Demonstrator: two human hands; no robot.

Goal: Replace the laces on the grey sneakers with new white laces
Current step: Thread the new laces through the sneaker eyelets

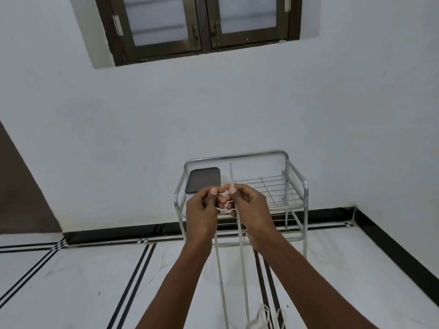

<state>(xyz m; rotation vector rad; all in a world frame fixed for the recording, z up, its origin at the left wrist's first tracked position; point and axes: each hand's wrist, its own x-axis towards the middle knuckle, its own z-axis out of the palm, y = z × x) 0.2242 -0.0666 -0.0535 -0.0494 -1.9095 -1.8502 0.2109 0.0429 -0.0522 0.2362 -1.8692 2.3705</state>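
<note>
Both hands are raised in front of me and hold a white lace (242, 257). My right hand (249, 205) pinches it near one end, and the stiff tip sticks straight up above the fingers. My left hand (204, 207) grips another part of the lace, which runs across between the two hands. Two strands hang down from the hands to a loose heap of lace at the bottom edge. No sneaker is in view.
A chrome wire rack (294, 186) stands against the white wall behind my hands, with a dark flat tray (204, 178) on its top shelf. The floor is white tile with black stripes. A dark-framed window (202, 27) sits high on the wall.
</note>
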